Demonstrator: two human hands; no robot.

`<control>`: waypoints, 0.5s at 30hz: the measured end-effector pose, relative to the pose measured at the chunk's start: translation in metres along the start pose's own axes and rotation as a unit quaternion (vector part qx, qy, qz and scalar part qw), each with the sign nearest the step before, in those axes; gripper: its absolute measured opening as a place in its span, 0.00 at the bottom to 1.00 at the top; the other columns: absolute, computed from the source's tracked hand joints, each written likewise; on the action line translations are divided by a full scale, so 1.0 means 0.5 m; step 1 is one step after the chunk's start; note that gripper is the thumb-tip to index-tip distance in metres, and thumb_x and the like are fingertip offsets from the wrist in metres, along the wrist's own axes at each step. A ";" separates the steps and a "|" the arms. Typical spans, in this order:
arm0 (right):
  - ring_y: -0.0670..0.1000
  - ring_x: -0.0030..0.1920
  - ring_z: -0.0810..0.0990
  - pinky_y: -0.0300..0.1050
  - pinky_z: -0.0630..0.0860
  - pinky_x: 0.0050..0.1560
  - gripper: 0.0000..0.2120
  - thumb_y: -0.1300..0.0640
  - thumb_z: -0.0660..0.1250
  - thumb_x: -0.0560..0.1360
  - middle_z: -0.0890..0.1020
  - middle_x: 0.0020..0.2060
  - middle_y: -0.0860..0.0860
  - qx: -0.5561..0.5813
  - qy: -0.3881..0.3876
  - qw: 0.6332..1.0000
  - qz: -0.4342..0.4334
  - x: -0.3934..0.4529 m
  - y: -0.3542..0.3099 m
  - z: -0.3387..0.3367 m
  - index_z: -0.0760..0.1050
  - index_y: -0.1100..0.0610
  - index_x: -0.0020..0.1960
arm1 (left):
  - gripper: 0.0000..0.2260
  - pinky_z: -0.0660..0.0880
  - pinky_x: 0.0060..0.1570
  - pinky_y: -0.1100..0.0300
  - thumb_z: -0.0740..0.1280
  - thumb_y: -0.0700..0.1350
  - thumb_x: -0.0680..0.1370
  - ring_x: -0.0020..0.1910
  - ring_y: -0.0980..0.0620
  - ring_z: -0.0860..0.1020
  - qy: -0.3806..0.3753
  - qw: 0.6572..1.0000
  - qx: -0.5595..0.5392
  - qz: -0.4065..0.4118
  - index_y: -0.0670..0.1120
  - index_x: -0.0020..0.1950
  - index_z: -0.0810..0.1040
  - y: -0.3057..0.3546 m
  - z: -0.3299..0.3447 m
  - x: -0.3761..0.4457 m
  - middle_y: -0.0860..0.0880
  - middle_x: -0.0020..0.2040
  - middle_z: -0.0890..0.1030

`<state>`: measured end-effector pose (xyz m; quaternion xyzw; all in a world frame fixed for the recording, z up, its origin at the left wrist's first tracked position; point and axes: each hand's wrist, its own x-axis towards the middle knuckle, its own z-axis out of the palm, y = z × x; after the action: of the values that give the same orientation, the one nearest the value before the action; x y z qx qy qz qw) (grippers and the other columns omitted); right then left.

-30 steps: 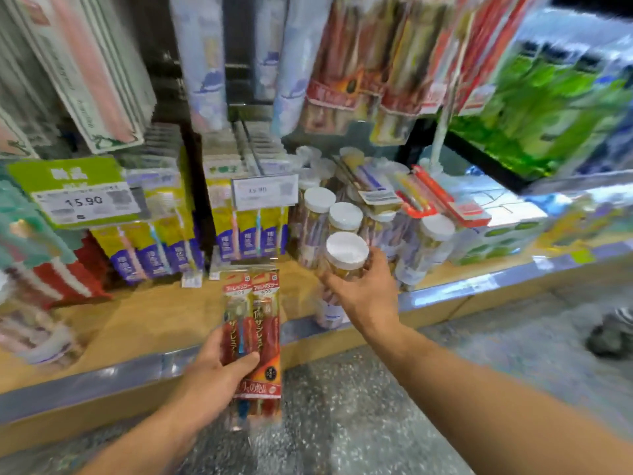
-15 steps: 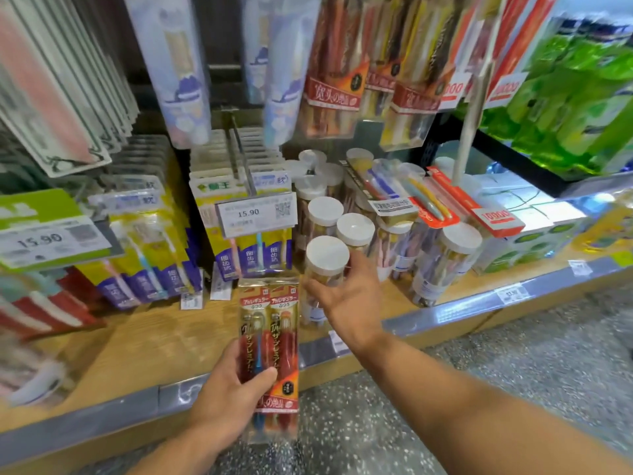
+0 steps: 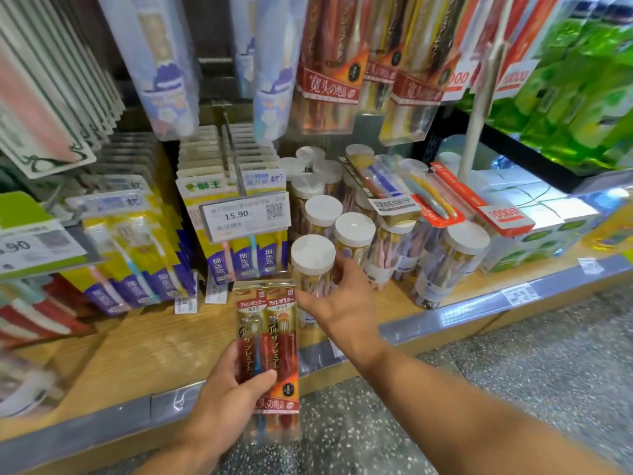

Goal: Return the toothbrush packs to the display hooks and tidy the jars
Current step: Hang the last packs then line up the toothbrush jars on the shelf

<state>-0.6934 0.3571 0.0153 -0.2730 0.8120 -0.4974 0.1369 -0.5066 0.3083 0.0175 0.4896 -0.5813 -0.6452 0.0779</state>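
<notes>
My left hand (image 3: 226, 402) grips a red twin toothbrush pack (image 3: 270, 337) upright in front of the shelf edge. My right hand (image 3: 342, 310) reaches over the edge, its spread fingers and thumb against the body of the front clear jar (image 3: 312, 252), which has a white lid and stands upright. More white-lidded jars (image 3: 354, 229) cluster behind and to the right of it. Several loose toothbrush packs (image 3: 424, 197) lie slanted across the jar tops. Matching red packs (image 3: 329, 80) hang on hooks above.
The wooden shelf (image 3: 154, 347) has a metal front rail. Yellow-and-purple packs (image 3: 239, 258) hang behind a 15.90 price tag (image 3: 245, 214) on the left. White boxes (image 3: 537, 217) sit at right, green packages (image 3: 582, 97) above them. Speckled floor lies below.
My right hand has let its grip on the front jar loosen to spread fingers, and the jar stands farther back beside the others. The left hand keeps the red pack; my view has moved closer.
</notes>
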 end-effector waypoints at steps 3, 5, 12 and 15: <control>0.43 0.55 0.79 0.37 0.74 0.52 0.22 0.40 0.70 0.74 0.79 0.53 0.41 0.015 0.029 0.999 0.024 -0.028 0.022 -0.024 0.73 0.49 0.63 | 0.17 0.79 0.53 0.47 0.72 0.34 0.76 0.50 0.47 0.84 0.014 1.000 0.008 -0.005 0.56 0.56 0.79 0.009 0.006 0.003 0.51 0.48 0.87; 0.52 0.55 0.80 0.50 0.76 0.54 0.22 0.41 0.63 0.75 0.80 0.53 0.48 -0.008 0.060 0.997 0.052 -0.027 0.046 -0.039 0.72 0.53 0.62 | 0.18 0.82 0.40 0.49 0.69 0.31 0.75 0.42 0.46 0.86 0.009 1.000 0.002 -0.004 0.53 0.55 0.80 0.020 0.011 0.007 0.48 0.44 0.87; 0.57 0.67 0.77 0.46 0.72 0.62 0.35 0.47 0.75 0.73 0.78 0.67 0.53 -0.103 -0.002 0.988 0.111 0.029 0.062 -0.080 0.66 0.56 0.74 | 0.13 0.81 0.43 0.50 0.71 0.32 0.75 0.42 0.44 0.85 0.021 0.999 -0.040 0.005 0.49 0.53 0.80 0.053 0.051 0.029 0.48 0.41 0.88; 0.58 0.64 0.78 0.48 0.72 0.61 0.32 0.46 0.74 0.74 0.79 0.64 0.54 -0.123 -0.024 0.985 0.121 0.041 0.052 -0.078 0.67 0.56 0.72 | 0.12 0.79 0.37 0.57 0.70 0.33 0.77 0.41 0.49 0.85 0.017 0.998 -0.055 -0.004 0.49 0.53 0.81 0.059 0.054 0.035 0.47 0.45 0.87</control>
<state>-0.7374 0.3829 0.0114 -0.1992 0.8906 -0.3670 0.1804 -0.5488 0.3057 0.0285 0.4982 -0.5412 -0.6682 0.1118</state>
